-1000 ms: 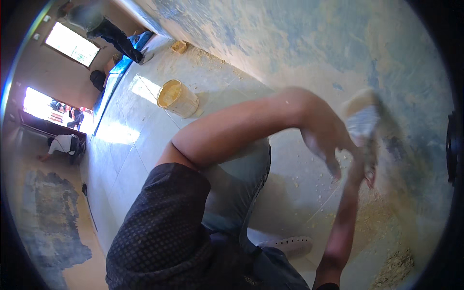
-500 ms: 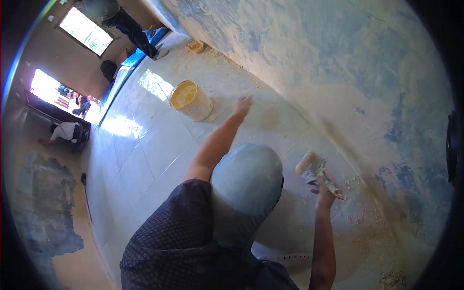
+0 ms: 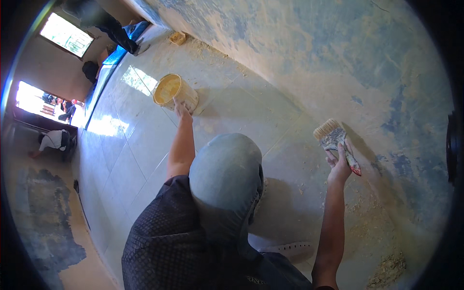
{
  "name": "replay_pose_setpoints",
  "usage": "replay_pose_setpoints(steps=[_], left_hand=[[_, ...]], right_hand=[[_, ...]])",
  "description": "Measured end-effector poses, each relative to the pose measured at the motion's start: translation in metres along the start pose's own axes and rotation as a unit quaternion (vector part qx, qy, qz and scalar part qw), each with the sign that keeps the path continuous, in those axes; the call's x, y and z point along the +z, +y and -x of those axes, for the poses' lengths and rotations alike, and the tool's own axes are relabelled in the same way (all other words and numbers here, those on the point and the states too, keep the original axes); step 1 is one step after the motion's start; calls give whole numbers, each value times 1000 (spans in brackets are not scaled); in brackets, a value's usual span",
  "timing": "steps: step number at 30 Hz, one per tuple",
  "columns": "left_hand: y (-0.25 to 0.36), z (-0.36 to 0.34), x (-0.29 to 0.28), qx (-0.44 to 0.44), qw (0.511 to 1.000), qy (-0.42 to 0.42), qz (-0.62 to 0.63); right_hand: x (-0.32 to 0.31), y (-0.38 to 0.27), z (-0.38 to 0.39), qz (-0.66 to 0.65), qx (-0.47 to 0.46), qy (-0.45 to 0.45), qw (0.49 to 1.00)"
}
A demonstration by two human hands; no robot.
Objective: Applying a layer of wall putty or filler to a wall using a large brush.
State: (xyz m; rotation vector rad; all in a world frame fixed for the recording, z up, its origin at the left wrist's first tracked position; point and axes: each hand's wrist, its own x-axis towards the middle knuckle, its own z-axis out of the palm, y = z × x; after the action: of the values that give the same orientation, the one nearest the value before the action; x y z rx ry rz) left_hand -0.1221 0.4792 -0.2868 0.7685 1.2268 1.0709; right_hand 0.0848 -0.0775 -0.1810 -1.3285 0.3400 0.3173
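Observation:
My left hand [image 3: 181, 107] reaches forward to a pale bucket [image 3: 190, 97] with yellowish contents, its fingers closed on the near rim. My right hand [image 3: 340, 165] grips a wide paintbrush [image 3: 330, 133] by its paint-smeared handle, bristles tilted up and leftward, close to the mottled blue-and-beige wall [image 3: 396, 96]. My bent knee [image 3: 223, 169] in grey-blue trousers lies between my arms.
Tiled floor [image 3: 135, 164] has plaster crumbs along the wall and a debris pile [image 3: 386, 270] at lower right. A yellow container [image 3: 178, 38] and blue sheeting [image 3: 116, 55] lie farther back. A standing person [image 3: 113, 26], a crouched person [image 3: 53, 141] and people [image 3: 67, 108] outside the doorway are visible.
My left hand has swung from the right side forward to the bucket's rim. My right hand with the brush dropped from the wall, then moved slightly forward and right.

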Motion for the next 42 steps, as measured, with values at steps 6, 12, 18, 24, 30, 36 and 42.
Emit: replay_pose_setpoints(steps=[6,12,18,24,30,36,42], left_hand=[[28,1,4,-20,996,72,-46],[38,-29,-14,-52,995,71,-57],[38,-47,-7,-67,993,58,-83],[57,-26,1,-123,989,27,-81],[64,-9,-5,-143,982,-24,-121],[60,1,5,-129,972,-38,-193],[53,2,6,-125,957,-85,-249]], right_hand=[[6,5,8,3,-21,-7,1000],[-3,9,9,7,-25,5,1000],[-12,20,-6,-14,-12,38,999],[-17,23,-12,-31,-11,37,999],[-22,26,-17,-54,-22,12,998],[-24,27,-17,-44,-46,14,998],[-21,31,-20,-41,-59,23,997]])
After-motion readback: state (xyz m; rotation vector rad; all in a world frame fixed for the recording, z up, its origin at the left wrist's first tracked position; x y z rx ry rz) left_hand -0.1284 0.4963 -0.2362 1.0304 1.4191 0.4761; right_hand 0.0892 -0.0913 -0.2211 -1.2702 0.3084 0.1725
